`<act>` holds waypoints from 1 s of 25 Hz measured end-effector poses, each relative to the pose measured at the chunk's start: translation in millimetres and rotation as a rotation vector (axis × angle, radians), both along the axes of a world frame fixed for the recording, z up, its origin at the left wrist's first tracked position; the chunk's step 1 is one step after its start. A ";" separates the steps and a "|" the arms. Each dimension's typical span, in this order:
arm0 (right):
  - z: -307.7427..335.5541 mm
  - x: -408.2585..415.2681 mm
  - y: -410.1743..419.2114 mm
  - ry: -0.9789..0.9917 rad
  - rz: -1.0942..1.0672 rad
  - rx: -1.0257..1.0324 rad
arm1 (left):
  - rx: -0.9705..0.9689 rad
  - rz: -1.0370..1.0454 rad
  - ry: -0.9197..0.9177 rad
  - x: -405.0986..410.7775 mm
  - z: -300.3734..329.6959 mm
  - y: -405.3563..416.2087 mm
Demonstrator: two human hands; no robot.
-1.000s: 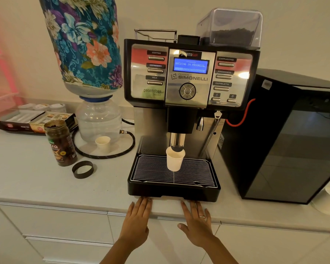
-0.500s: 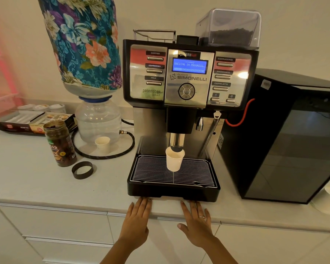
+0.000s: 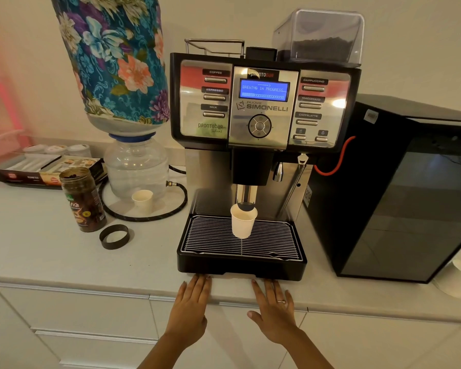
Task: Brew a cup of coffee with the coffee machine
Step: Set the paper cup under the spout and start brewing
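Brewing is the step in hand: the display (image 3: pixel 264 90) on the coffee machine (image 3: pixel 261 107) reads "BREWING IN PROGRESS" with a progress bar beneath it. The paper cup (image 3: pixel 242 221) stands upright on the wire grid of the drip tray (image 3: pixel 241 269), directly under the spout (image 3: pixel 246 198), straight ahead of your fingers and just beyond the tray's front lip.

Your left hand (image 3: pixel 190 304) and right hand (image 3: pixel 273 310) lie flat, palms down, on the front edge of the bench (image 3: pixel 51 251). The fingers of each hand are straight and held close together, holding nothing; their tips reach the base of the drip tray. A ring (image 3: pixel 281 301) shows on the right hand.

Judged from the display, no action is required until the cycle ends. The next move then calls for lifting the cup clear of the spout. Whether liquid is in the cup cannot be told from this view.

Room for moving:
- Ahead of the fingers, the tray's raised front lip must be cleared before you reach the cup.
- The spout tip sits at the cup's rim, so draw the cup toward the fingers rather than raising it first.
- To the left of the left fingers lie a loose black ring lid (image 3: pixel 114 236), an open jar (image 3: pixel 82 199) and a second small cup (image 3: pixel 143 199), all well apart from the tray.
- To the right of the right fingers, a black cabinet (image 3: pixel 410 195) stands just beside the machine; open bench remains in front of it.
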State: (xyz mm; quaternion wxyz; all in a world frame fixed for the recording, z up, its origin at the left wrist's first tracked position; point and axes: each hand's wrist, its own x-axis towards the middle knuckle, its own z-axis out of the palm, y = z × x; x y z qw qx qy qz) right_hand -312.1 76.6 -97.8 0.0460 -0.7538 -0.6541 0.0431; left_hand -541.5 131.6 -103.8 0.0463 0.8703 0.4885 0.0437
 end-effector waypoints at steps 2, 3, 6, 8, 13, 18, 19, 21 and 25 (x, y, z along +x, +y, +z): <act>-2.0 0.4 -0.8 -0.014 0.013 -0.004 | 0.018 -0.004 -0.003 0.1 -0.3 0.0; -3.9 1.2 -1.3 -0.024 0.022 -0.001 | 0.031 -0.008 -0.003 0.2 -0.9 0.0; -4.9 2.7 -1.6 -0.033 0.015 -0.008 | 0.059 -0.015 -0.006 0.0 -2.3 0.0; -5.1 2.6 -0.6 -0.018 0.005 -0.016 | 0.058 -0.012 -0.010 0.5 -1.9 0.2; -5.8 3.1 0.8 -0.027 0.019 0.003 | 0.052 0.002 -0.011 1.3 0.3 -0.8; -5.4 3.5 -0.9 -0.075 0.055 0.008 | 0.056 -0.007 -0.010 0.5 -1.4 -0.1; -5.5 4.1 -1.6 -0.090 0.058 0.016 | 0.059 -0.010 -0.014 0.4 -2.0 0.2; -7.0 4.8 -0.6 -0.059 0.034 0.007 | 0.063 -0.013 -0.020 0.6 -2.0 0.3; -7.6 3.0 1.0 -0.031 0.027 0.012 | 0.051 -0.020 -0.035 1.5 0.1 -0.1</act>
